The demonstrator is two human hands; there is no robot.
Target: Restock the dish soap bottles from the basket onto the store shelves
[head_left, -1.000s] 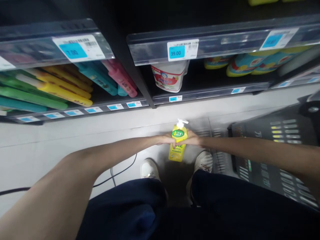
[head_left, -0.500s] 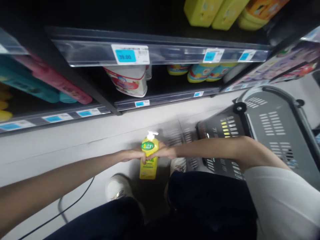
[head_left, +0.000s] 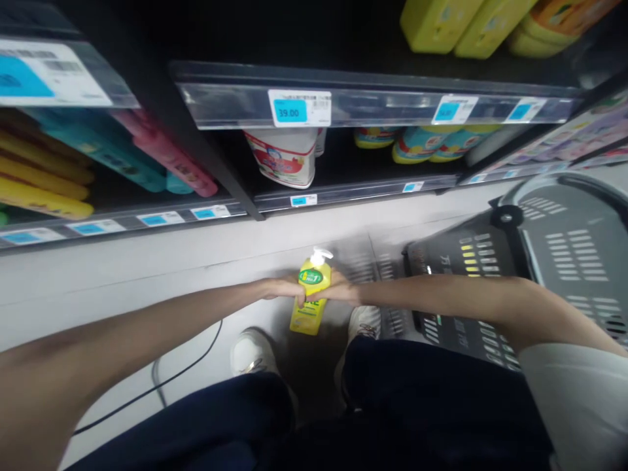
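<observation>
A yellow pump bottle (head_left: 308,317) with a white pump head and a green oval label is held between both hands, low over the floor in front of my feet. My left hand (head_left: 288,288) grips its left side, thumb across the front. From the other side my right hand (head_left: 341,290) is wrapped round it, with the thumb also on the front. The bottle leans slightly, its pump end toward the shelves. The fingers behind it are hidden.
A grey shopping basket (head_left: 530,248) with slotted sides stands to the right, near my right arm. Ahead, dark shelves (head_left: 373,101) hold bottles and a white tub (head_left: 284,157). My white shoes (head_left: 252,352) rest on the pale floor. A black cable (head_left: 161,383) runs at left.
The camera view has shifted, so the shelves, basket and hands appear farther right. The bottle has tilted a little, its pump end now to the right. Both hands keep their hold.
</observation>
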